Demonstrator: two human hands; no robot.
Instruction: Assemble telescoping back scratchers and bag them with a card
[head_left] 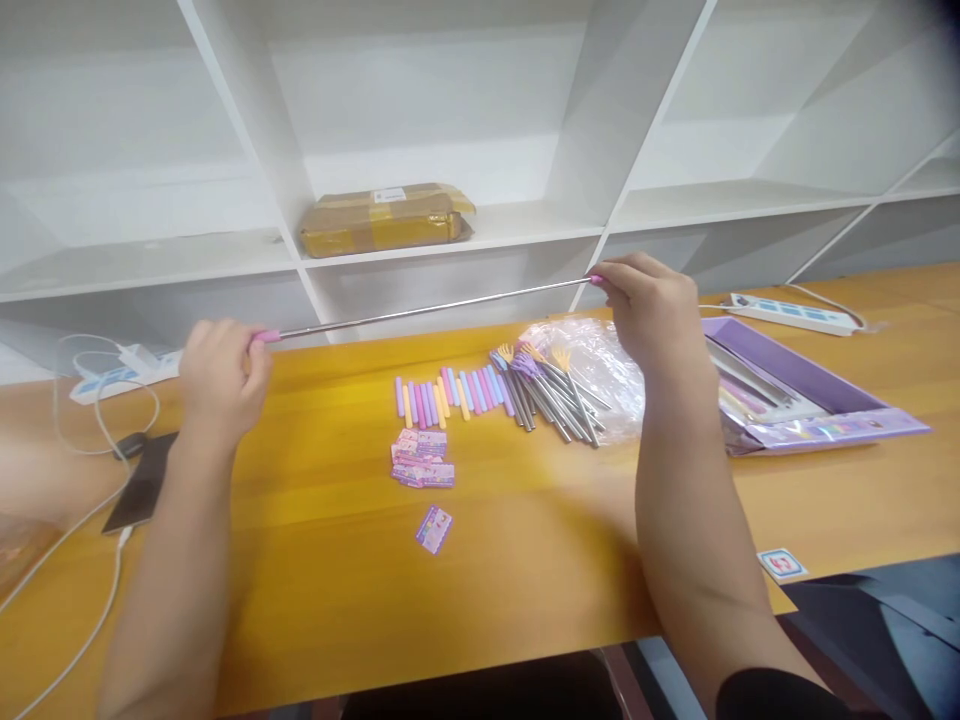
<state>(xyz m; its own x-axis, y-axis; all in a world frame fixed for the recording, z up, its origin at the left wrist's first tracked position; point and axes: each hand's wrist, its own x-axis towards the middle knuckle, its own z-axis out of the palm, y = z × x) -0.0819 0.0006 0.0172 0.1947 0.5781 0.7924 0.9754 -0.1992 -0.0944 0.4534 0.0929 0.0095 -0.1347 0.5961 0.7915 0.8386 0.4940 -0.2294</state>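
A telescopic back scratcher (427, 307) is drawn out long between my hands, above the table. My left hand (219, 378) is closed around its pink handle end. At the other end, my right hand (649, 305) pinches the pink tip, mostly hidden by the fingers. Below lie several back scratcher rods (559, 400) in a heap, with small hand-shaped heads in yellow, purple and blue. Beside them is a row of coloured handle sleeves (420, 403) in pink, purple, blue and yellow. In front sit a pile of printed cards (422, 460) and one separate card (434, 529).
A clear plastic bag (619, 400) lies behind the rods. At right stands an open purple box (795, 385) near a power strip (799, 313). Another power strip (124, 375), cables and a dark phone (142, 480) are at left. A taped parcel (386, 220) rests on the white shelf.
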